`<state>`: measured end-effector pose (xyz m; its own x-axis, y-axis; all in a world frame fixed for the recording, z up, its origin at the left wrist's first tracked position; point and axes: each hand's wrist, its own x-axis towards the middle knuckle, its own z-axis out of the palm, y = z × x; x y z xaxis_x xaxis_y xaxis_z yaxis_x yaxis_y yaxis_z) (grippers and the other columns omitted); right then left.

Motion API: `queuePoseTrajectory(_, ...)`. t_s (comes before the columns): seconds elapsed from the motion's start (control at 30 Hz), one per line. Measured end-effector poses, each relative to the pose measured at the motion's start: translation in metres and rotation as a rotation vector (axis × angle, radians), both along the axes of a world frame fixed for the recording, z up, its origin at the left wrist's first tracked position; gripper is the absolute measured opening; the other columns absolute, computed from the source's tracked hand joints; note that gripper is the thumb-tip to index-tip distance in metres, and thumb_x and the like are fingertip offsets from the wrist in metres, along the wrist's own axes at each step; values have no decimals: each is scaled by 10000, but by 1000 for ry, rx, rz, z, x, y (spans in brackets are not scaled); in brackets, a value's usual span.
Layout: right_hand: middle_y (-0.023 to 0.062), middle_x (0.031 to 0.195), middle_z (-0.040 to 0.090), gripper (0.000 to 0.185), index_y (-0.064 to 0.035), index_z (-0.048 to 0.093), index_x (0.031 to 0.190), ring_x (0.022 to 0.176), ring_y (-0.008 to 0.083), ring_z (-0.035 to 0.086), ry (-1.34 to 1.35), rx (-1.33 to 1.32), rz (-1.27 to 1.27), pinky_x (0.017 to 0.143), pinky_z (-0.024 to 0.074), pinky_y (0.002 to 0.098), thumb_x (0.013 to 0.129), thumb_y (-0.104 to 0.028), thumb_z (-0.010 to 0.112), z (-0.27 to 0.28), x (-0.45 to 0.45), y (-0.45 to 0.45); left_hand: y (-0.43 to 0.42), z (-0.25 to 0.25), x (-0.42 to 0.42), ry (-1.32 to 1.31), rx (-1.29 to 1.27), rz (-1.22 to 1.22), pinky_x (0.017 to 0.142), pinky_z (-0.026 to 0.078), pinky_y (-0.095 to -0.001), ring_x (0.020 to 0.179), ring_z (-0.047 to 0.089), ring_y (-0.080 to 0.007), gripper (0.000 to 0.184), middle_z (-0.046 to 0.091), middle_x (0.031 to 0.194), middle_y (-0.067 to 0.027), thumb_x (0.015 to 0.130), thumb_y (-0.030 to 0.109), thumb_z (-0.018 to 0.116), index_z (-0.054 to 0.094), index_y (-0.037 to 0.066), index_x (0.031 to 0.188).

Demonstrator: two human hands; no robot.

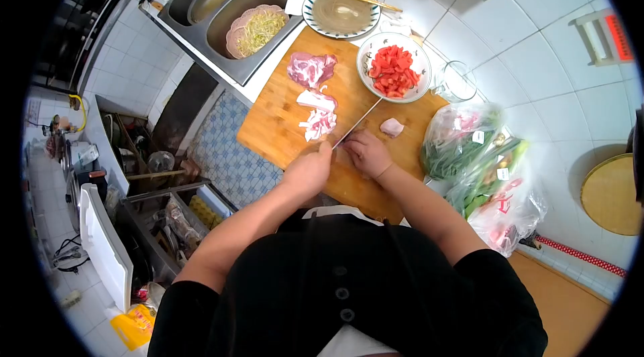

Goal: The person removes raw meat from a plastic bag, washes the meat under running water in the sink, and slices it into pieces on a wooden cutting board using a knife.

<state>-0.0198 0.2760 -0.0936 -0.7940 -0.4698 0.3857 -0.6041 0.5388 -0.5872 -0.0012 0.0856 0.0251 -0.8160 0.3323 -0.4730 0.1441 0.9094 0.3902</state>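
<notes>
My left hand (310, 168) is closed around the handle of a kitchen knife (362, 117), whose blade points up and away, its tip near the bowl of tomato. Close to the blade, my right hand (367, 154) rests on the wooden cutting board (268, 122) with its fingers curled; anything under them is hidden. A small pale piece of meat (392, 127) lies beyond that hand. On the knife's other side are cut pieces of fatty meat (319, 124), a fatty slice (316, 99) and a larger raw chunk of meat (312, 69).
A bowl (361, 75) of chopped red tomato (394, 73) stands on the board's far side. Behind it, chopsticks (362, 0) lie across a patterned bowl (310, 18). Bagged green vegetables (463, 142) sit at the right, near a glass (458, 82). A sink (218, 35) holds a pink basket of sprouts (260, 30).
</notes>
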Motion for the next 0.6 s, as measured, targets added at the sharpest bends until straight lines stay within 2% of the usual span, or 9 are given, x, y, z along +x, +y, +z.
queuePoseTrajectory(0.2,69,921,622,154,-86,655,874,885,272,596,50,5,-26,776,509,353,734,-27,673,1,1,-1,-28,-10,26,25,37,39,710,491,-528,801,637,-443,210,650,828,-275,887,128,456,417,-25,1026)
queuePoseTrajectory(0.3,59,913,605,146,-87,656,870,883,260,584,35,3,-90,775,504,348,731,-44,658,9,5,-2,-49,2,35,-70,-44,125,703,475,-554,789,626,-461,231,641,832,-291,904,163,451,402,-21,1036)
queuePoseTrajectory(0.5,65,917,602,145,-71,646,861,888,267,578,81,-67,-52,783,500,349,720,-37,642,-2,3,0,-56,33,39,-37,-81,75,686,472,-563,772,618,-475,195,628,816,-310,907,147,420,390,-14,1014)
queuePoseTrajectory(0.6,73,919,604,152,-64,644,859,904,270,579,64,-48,-44,790,501,351,712,-25,632,-5,3,0,-59,31,45,10,-57,21,641,446,-585,688,586,-490,193,606,713,-301,901,142,469,389,-10,989)
